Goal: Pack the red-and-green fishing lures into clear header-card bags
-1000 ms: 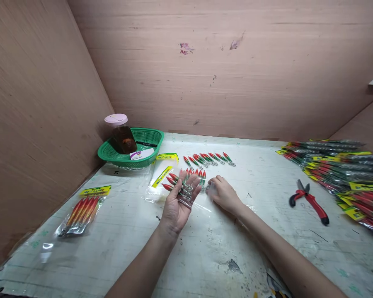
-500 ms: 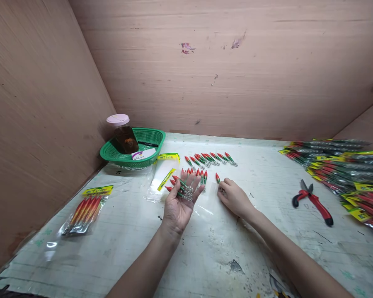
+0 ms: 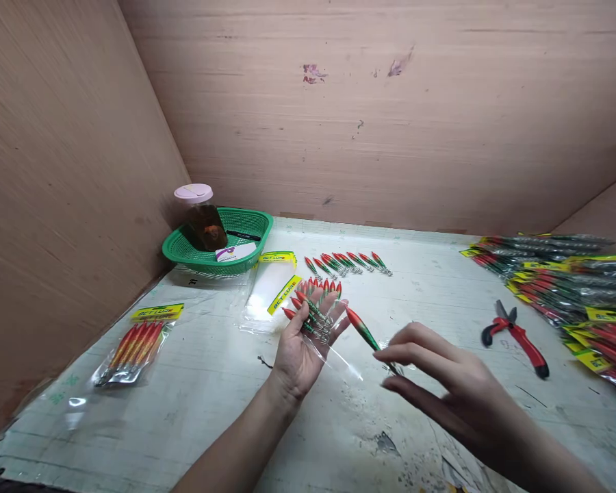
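Observation:
My left hand [image 3: 304,342] is palm up over the table, with several red-and-green fishing lures [image 3: 308,313] lying across its fingers. My right hand [image 3: 441,383] is raised beside it and pinches one red-and-green lure [image 3: 362,327] by its tail end, the red tip pointing toward my left hand. A clear plastic bag [image 3: 339,356] lies under and between the hands. More loose lures [image 3: 349,263] lie in a row farther back on the table, and a few others [image 3: 324,284] stand just behind my left fingers.
Empty bags with yellow labels [image 3: 274,284] lie left of the hands. A filled pack of orange lures [image 3: 138,342] sits at the left. A green basket [image 3: 246,226] holding a jar stands in the back corner. Red-handled pliers [image 3: 516,335] and stacked filled packs [image 3: 565,274] lie right.
My right hand picked one lure off the table and lifted it toward me and my left hand. The left hand stayed palm up with its lures.

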The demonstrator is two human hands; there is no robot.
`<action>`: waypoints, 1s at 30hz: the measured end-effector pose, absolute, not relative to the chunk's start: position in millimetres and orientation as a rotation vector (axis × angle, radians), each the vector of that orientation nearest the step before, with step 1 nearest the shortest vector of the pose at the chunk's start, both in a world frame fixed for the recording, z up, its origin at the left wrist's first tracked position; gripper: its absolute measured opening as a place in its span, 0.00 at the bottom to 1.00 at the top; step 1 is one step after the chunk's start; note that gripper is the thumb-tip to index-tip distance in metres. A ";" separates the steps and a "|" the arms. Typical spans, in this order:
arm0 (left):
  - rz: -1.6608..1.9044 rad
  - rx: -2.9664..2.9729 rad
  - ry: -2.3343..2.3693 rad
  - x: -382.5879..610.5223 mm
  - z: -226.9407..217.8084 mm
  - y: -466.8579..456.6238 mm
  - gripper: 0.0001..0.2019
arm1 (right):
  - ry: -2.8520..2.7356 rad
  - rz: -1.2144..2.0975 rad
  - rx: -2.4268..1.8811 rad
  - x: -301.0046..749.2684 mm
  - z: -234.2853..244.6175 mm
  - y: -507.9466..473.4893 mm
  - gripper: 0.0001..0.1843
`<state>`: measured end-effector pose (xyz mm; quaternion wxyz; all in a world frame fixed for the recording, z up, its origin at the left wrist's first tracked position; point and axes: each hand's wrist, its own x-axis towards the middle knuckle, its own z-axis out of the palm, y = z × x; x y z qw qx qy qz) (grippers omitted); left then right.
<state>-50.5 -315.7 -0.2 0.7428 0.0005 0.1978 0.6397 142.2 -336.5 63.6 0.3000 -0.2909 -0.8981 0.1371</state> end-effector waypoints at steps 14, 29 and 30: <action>1.320 0.024 0.416 -42.2 -0.8 -322.7 0.24 | -2.264 -0.098 -0.765 117.1 36.2 -324.5 0.12; 1.261 0.026 0.315 -39.5 -2.4 -325.7 0.22 | -1.940 -0.134 -0.912 99.0 28.0 -327.1 0.07; 1.256 0.027 0.316 -38.8 -2.5 -326.2 0.22 | -1.932 -0.153 -0.907 97.7 27.6 -327.4 0.07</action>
